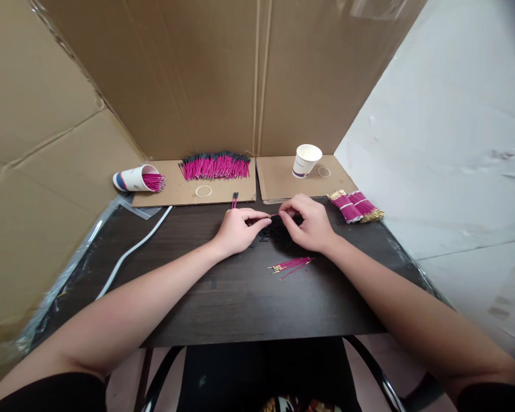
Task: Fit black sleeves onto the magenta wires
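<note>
My left hand (237, 228) and my right hand (309, 222) meet at the middle of a dark wooden table (223, 292). Both pinch the ends of one thin pink wire (274, 216) held between them. Small black sleeve pieces (274, 233) lie scattered on the table under my hands. A few finished pink wires with gold tips (290, 265) lie just in front of my right wrist. A couple of pink wires (234, 199) rest behind my left hand.
A large row of pink wires (214, 166) lies on cardboard at the back, with a rubber band (203, 191) beside it. A tipped paper cup (138, 178) holds more wires. An upright paper cup (305, 159) and bundled wires (355, 206) sit right. Cardboard walls surround the table.
</note>
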A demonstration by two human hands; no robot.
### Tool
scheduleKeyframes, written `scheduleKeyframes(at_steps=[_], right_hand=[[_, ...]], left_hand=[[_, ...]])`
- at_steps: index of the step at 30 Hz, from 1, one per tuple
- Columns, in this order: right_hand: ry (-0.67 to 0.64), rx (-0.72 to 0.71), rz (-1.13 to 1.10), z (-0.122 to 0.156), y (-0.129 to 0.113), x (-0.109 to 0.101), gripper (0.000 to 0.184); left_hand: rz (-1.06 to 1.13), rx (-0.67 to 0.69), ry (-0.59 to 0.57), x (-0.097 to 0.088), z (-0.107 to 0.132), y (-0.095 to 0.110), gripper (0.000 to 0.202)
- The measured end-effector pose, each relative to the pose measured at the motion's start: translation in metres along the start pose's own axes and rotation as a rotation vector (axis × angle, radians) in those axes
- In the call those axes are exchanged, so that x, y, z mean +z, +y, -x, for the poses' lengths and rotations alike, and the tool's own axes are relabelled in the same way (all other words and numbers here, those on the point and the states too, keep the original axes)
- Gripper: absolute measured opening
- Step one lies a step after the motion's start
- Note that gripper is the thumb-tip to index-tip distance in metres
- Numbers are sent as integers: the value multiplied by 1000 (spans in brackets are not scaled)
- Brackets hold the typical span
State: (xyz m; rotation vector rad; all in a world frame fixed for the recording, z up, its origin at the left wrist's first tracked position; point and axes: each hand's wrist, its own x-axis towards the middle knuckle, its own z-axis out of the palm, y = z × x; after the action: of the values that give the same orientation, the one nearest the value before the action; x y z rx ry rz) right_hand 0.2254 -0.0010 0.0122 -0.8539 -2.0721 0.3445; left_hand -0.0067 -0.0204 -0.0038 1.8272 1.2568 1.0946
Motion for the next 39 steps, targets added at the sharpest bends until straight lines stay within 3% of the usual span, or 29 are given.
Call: scheduleKeyframes(at_steps=[39], right_hand=[[-34,-154,-31,1,-3,4,13]], left_hand=[[64,41,-44,1,1,3,13]])
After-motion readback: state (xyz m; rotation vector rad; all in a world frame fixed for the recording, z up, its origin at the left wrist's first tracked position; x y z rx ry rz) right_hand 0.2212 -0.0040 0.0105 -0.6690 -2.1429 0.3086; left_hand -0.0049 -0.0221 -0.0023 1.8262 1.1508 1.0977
